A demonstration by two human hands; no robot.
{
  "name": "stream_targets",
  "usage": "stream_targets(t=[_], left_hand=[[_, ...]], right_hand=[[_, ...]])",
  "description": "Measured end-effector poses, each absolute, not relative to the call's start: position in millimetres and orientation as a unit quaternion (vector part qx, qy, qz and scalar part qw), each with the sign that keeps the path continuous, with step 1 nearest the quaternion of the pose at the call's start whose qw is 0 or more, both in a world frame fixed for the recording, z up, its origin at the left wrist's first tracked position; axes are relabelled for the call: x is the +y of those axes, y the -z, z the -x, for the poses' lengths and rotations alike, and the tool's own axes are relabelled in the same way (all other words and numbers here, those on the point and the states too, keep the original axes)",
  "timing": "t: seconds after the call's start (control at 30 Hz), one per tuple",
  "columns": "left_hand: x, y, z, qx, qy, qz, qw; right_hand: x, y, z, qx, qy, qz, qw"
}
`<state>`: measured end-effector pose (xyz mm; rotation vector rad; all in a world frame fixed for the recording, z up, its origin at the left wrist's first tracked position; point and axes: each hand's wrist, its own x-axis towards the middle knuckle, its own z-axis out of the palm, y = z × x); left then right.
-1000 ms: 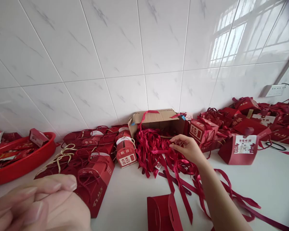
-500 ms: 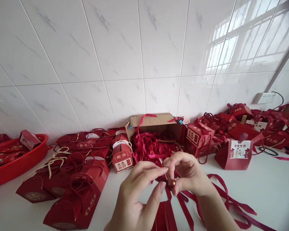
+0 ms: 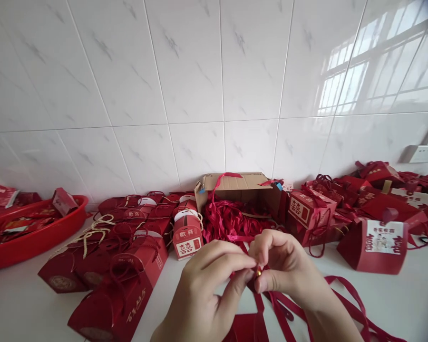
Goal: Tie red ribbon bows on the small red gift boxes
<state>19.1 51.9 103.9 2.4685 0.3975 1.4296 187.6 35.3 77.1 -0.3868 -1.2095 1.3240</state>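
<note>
My right hand (image 3: 283,263) pinches a small shiny gold bead (image 3: 258,273) between thumb and fingers; something red shows just above it. My left hand (image 3: 214,280) meets it from the left, thumb and fingertips closed together right beside the bead. What those left fingertips hold is hidden. Below my hands lies a flat red card piece (image 3: 248,328), partly covered. Dark red ribbons (image 3: 355,297) trail over the white table from under my right hand. Behind my hands, an open cardboard box (image 3: 235,181) is full of tangled red ribbon (image 3: 223,216).
Several red gift boxes (image 3: 135,280) with cord handles stand at left, near a red plastic basin (image 3: 74,218) holding packets. A smaller red box (image 3: 188,240) stands beside the carton. More red boxes (image 3: 312,209) and a picture-labelled box (image 3: 373,247) are at right, before the tiled wall (image 3: 196,147).
My left fingers have closed in and now meet my right fingertips at the bead. The view has swung slightly left, so the scene sits further right.
</note>
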Motion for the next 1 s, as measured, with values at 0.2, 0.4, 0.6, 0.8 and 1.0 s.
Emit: stream_targets(t=[0.2, 0.4, 0.6, 0.8, 1.0], left_hand=[[35, -99, -30, 0.136, -0.536, -0.826, 0.113], [10, -101, -31, 0.166, -0.528, -0.829, 0.086], [-5, -59, 23, 0.343, -0.529, -0.768, 0.109], [-14, 71, 90, 0.547, -0.404, -0.722, 0.125], [-9, 109, 91, 0.545, -0.37, -0.751, 0.043]], right_hand=[[19, -84, -190, -0.555, -0.545, 0.165, 0.606], [-14, -99, -190, -0.61, -0.426, 0.216, 0.632], [-6, -95, -204, -0.648, -0.181, 0.407, 0.618], [35, -19, -247, -0.648, -0.109, 0.592, 0.466], [16, 36, -277, -0.63, -0.099, 0.64, 0.428]])
